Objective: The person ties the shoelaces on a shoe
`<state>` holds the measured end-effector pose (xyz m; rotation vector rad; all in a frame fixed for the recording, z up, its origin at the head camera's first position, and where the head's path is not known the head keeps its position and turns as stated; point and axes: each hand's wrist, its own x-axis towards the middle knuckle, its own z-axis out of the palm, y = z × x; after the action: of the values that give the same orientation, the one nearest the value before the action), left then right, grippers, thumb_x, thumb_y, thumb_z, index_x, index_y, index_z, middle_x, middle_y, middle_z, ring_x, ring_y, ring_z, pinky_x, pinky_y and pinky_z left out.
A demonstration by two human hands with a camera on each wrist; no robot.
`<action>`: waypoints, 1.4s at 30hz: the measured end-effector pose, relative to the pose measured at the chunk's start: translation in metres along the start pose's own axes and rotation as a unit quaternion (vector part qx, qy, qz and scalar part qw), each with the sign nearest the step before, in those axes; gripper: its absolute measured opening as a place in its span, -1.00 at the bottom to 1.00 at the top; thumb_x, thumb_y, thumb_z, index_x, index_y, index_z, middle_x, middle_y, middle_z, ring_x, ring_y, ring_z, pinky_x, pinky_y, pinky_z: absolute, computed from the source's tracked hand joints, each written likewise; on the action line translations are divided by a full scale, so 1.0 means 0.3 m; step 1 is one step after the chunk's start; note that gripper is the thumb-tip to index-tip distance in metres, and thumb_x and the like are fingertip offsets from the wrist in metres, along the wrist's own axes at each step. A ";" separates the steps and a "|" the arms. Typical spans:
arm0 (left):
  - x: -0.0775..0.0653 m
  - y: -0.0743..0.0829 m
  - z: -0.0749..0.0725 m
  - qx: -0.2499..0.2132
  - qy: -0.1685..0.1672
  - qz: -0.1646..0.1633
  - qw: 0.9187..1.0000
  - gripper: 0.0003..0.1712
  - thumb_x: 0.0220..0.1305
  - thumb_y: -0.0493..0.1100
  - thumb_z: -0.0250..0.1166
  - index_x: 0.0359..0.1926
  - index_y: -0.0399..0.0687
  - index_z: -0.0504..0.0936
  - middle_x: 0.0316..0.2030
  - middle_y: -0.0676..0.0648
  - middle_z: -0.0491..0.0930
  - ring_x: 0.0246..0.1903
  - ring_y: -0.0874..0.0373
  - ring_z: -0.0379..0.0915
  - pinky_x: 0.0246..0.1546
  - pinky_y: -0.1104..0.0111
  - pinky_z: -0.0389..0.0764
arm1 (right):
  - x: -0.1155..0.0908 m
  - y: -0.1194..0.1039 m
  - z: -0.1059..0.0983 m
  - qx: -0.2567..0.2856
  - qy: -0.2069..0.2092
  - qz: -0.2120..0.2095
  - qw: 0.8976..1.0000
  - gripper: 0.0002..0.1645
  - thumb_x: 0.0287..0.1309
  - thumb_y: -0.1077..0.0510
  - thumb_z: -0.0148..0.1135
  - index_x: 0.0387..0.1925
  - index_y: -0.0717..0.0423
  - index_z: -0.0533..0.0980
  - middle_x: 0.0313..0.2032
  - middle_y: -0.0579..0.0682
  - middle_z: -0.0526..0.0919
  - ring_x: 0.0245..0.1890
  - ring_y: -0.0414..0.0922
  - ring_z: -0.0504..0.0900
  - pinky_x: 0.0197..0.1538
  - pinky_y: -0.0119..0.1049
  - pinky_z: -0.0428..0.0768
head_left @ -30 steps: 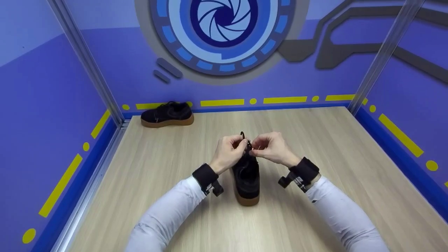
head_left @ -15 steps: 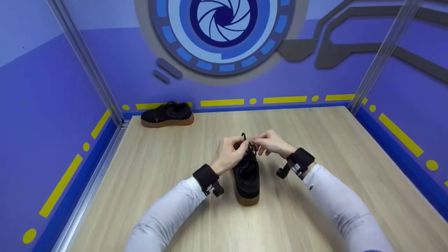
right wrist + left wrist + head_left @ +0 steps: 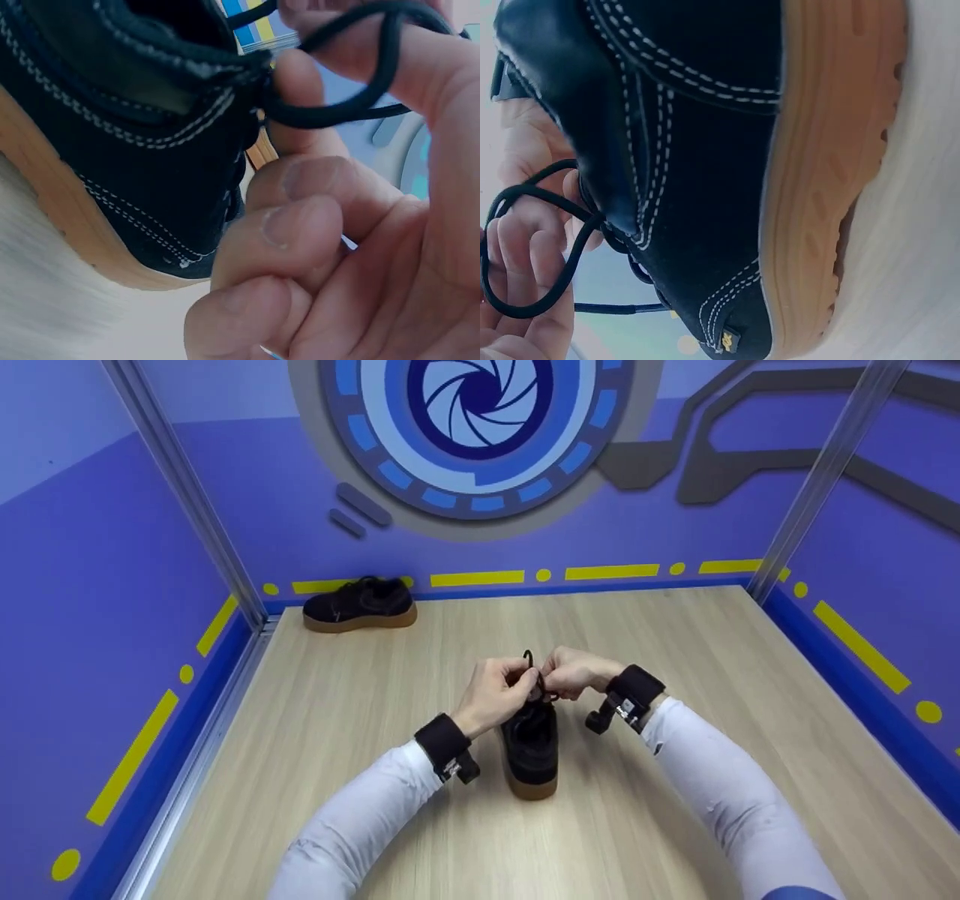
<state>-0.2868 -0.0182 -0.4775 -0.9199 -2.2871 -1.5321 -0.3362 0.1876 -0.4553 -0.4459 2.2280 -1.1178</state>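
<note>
A black low-cut shoe with pale stitching and a tan rubber sole (image 3: 532, 757) rests upright on the pale wood-grain table (image 3: 420, 832), heel toward the person; it serves as the landmark here. Its black round cord lace (image 3: 330, 118) rises from the front of the opening in loops, and both hands are at it.

The left hand (image 3: 491, 695) is above and just left of the shoe's front, thumb and forefinger pinching the lace, with one loop sticking up past their tips. The right hand (image 3: 579, 671) is just right of the shoe's front, close to the left one. Its fingers are curled in and hold the lace near thumb and forefinger; the right wrist view shows a bend of cord crossing the thumb, beside the forefinger's tip. The exact pinch is partly hidden.

In the left wrist view, a wide loop hangs in front of curled fingers, beside the shoe's tongue area, while another strand runs toward the toe.

Well beyond the shoe and to its left, a second black shoe with a tan sole (image 3: 360, 606) stands sideways by the blue-purple back wall (image 3: 480, 556).
</note>
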 end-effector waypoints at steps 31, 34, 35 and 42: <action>-0.021 0.011 0.000 -0.017 0.031 -0.031 0.999 -0.82 0.35 -0.28 0.22 -0.28 -0.20 0.76 -0.54 0.08 0.66 -0.54 0.28 0.55 -0.47 0.45 0.55 | -0.015 0.002 -0.002 0.004 0.072 -0.037 0.997 -0.66 0.37 0.07 0.01 -0.41 0.22 0.53 -0.66 -0.06 0.53 -0.67 -0.17 0.58 -0.59 -0.40 0.48; -0.022 0.012 0.004 -0.060 0.035 -0.055 0.996 -0.82 0.35 -0.31 0.19 -0.25 -0.19 0.74 -0.50 0.04 0.68 -0.53 0.24 0.60 -0.47 0.43 0.62 | -0.012 0.010 -0.004 0.047 0.097 -0.043 0.993 -0.67 0.34 0.07 -0.03 -0.49 0.15 0.47 -0.67 -0.09 0.47 -0.68 -0.18 0.54 -0.56 -0.37 0.52; -0.021 0.012 0.006 -0.078 0.037 -0.064 0.994 -0.81 0.35 -0.33 0.17 -0.24 -0.19 0.73 -0.49 0.01 0.69 -0.52 0.22 0.62 -0.47 0.41 0.64 | -0.010 0.012 -0.005 0.059 0.106 -0.051 0.991 -0.66 0.35 0.07 -0.04 -0.53 0.13 0.45 -0.68 -0.09 0.46 -0.68 -0.18 0.53 -0.55 -0.36 0.52; -0.011 0.011 0.011 -0.151 0.063 -0.101 0.981 -0.81 0.38 -0.39 0.12 -0.23 -0.30 0.68 -0.42 -0.22 0.73 -0.49 0.06 0.65 -0.45 0.40 0.67 | -0.006 0.024 -0.017 0.027 0.196 -0.186 0.962 -0.64 0.38 0.25 0.11 -0.54 0.25 0.63 -0.72 -0.02 0.53 -0.69 -0.17 0.55 -0.57 -0.45 0.48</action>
<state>-0.2819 -0.0157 -0.4780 -0.6473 -2.1502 -2.0035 -0.3383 0.1958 -0.4581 -0.6910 2.5084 -1.5736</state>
